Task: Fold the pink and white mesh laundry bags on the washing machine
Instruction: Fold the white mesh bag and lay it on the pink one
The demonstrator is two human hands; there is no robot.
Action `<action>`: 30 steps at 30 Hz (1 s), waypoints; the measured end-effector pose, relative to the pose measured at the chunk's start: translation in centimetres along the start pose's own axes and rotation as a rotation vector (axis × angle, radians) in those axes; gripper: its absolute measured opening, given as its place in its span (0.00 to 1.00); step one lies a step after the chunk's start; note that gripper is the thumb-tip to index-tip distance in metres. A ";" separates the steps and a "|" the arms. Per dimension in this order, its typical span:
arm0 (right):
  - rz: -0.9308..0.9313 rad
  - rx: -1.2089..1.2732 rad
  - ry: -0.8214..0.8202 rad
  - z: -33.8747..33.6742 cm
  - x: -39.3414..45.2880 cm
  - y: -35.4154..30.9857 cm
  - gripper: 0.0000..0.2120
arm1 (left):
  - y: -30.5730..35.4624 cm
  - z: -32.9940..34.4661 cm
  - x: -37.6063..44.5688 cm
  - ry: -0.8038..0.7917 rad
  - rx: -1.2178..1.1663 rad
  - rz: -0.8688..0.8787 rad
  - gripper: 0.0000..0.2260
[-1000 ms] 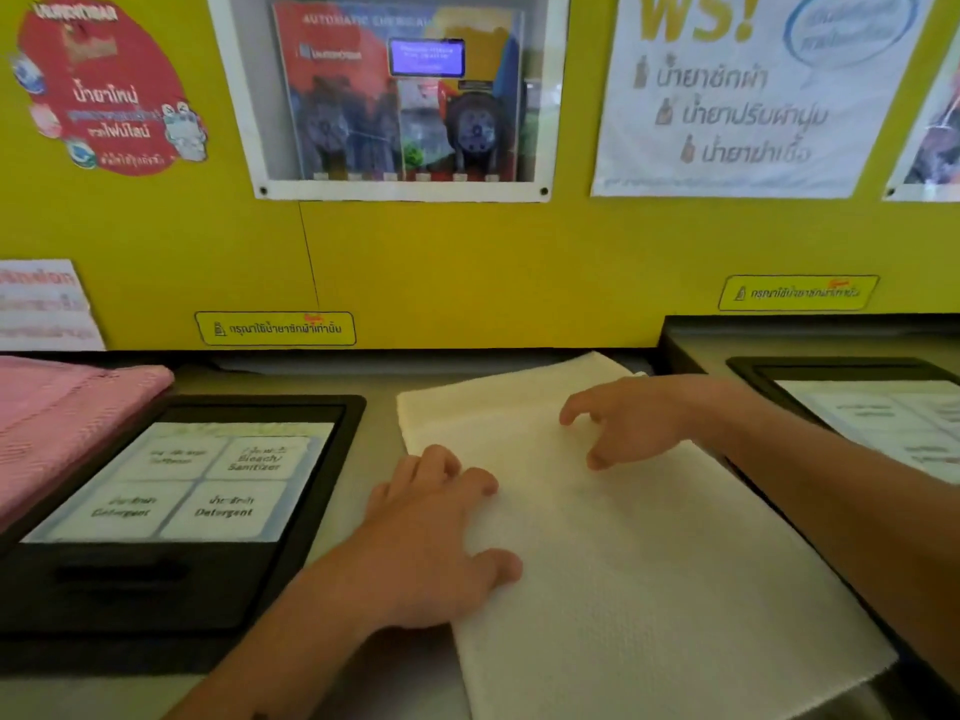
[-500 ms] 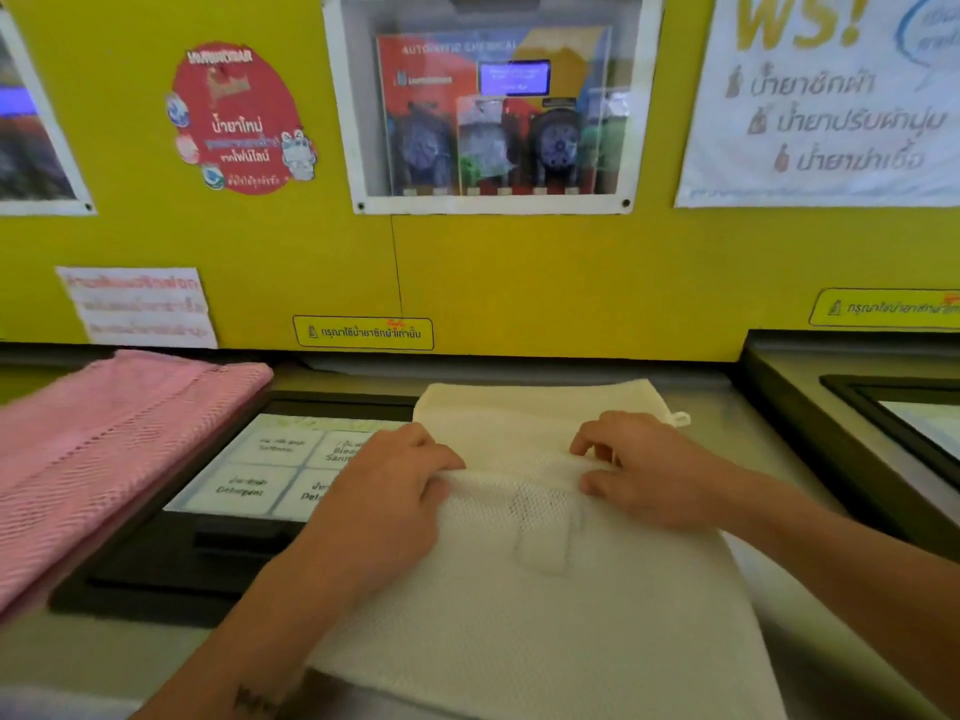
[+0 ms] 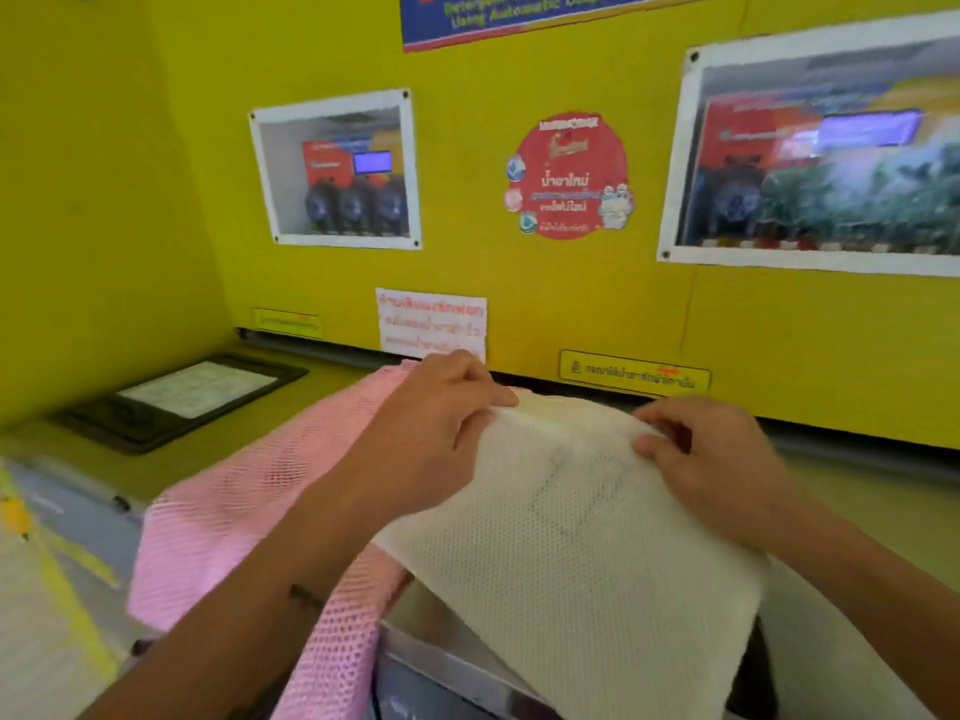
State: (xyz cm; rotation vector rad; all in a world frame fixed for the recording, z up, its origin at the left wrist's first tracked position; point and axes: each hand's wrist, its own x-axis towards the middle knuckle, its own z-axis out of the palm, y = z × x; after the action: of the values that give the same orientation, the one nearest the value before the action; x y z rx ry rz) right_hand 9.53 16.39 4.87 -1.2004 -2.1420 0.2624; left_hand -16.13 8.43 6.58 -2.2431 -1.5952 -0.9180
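At the far left a black panel [image 3: 176, 397] is set into the top of the washing machine [image 3: 249, 439], clear of the work. Next to it the pink bag [image 3: 234, 506] is spread over the machine top, and its near part appears to hang past the front edge, so it could be dragged off if the forearm above it is swept sideways. The left hand [image 3: 431, 433] is closed on the far left edge of the white bag [image 3: 582, 553], the mesh pinched between thumb and fingers [image 3: 498, 397]. The white bag is held raised and partly over the pink one, its lower corner unsupported beyond the machine front. The right hand [image 3: 711, 465] is closed in a pinch on the far right edge. The grip is kept on only a thin margin of slippery mesh; if one pinch is lost, the fold would likely be skewed or the bag dropped to the floor.
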 end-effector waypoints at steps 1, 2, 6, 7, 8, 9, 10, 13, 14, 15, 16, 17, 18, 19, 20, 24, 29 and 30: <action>-0.017 0.007 0.021 1.2 0.7 -1.7 0.10 | -1.7 -1.0 -0.5 0.020 0.023 -0.005 0.13; -0.033 0.011 0.044 2.5 1.4 -3.3 0.10 | -3.5 -1.9 -1.0 0.044 0.047 -0.009 0.13; -0.076 -0.003 0.107 7.3 2.8 -9.5 0.11 | -9.6 -5.0 -3.2 0.133 0.101 -0.031 0.13; -0.085 -0.003 0.125 8.3 3.0 -10.9 0.11 | -10.9 -5.6 -3.7 0.157 0.109 -0.043 0.14; -0.091 0.005 0.135 9.3 3.3 -12.2 0.12 | -12.1 -6.0 -4.2 0.176 0.118 -0.063 0.15; -0.088 0.012 0.115 10.2 3.7 -13.3 0.13 | -13.2 -6.4 -4.6 0.179 0.128 -0.098 0.16; -0.078 0.004 0.052 11.1 4.2 -14.0 0.14 | -14.2 -6.6 -5.0 0.157 0.141 -0.148 0.18; 0.011 -0.175 -0.406 14.2 5.7 -14.7 0.22 | -17.5 -6.2 -6.9 -0.074 0.154 -0.385 0.21; 0.036 -0.253 -0.546 15.2 5.9 -14.5 0.25 | -18.6 -5.8 -7.7 -0.192 0.142 -0.455 0.21; 0.048 -0.319 -0.617 16.2 5.9 -14.2 0.27 | -19.5 -5.3 -8.5 -0.312 0.132 -0.496 0.21; 0.044 -0.367 -0.625 16.9 5.9 -13.9 0.27 | -20.1 -4.6 -9.3 -0.416 0.128 -0.514 0.21; 0.033 -0.392 -0.593 17.4 5.9 -13.6 0.26 | -20.5 -3.9 -10.1 -0.472 0.123 -0.520 0.20; 0.018 -0.390 -0.546 17.7 6.0 -13.4 0.24 | -20.7 -3.3 -10.8 -0.474 0.110 -0.524 0.20; 0.009 -0.359 -0.502 17.9 6.1 -13.4 0.20 | -20.9 -2.9 -11.3 -0.445 0.097 -0.528 0.20; 0.000 -0.304 -0.466 17.9 6.3 -13.5 0.15 | -21.0 -2.6 -11.6 -0.413 0.088 -0.528 0.20; -0.068 -0.160 -0.463 18.7 6.3 -14.1 0.07 | -21.1 -2.5 -11.9 -0.345 0.059 -0.520 0.19; -0.075 -0.106 -0.395 19.6 6.0 -14.8 0.09 | -21.0 -3.0 -11.0 -0.234 0.077 -0.515 0.20; -0.068 -0.085 -0.376 19.7 6.0 -15.1 0.09 | -20.9 -3.3 -10.7 -0.230 0.113 -0.500 0.20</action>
State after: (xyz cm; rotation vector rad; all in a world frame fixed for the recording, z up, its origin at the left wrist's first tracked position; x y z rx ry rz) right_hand -15.44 15.61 -0.44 -1.1965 -2.5347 0.3966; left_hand -38.64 6.38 -0.76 -1.9621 -2.3134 -0.6639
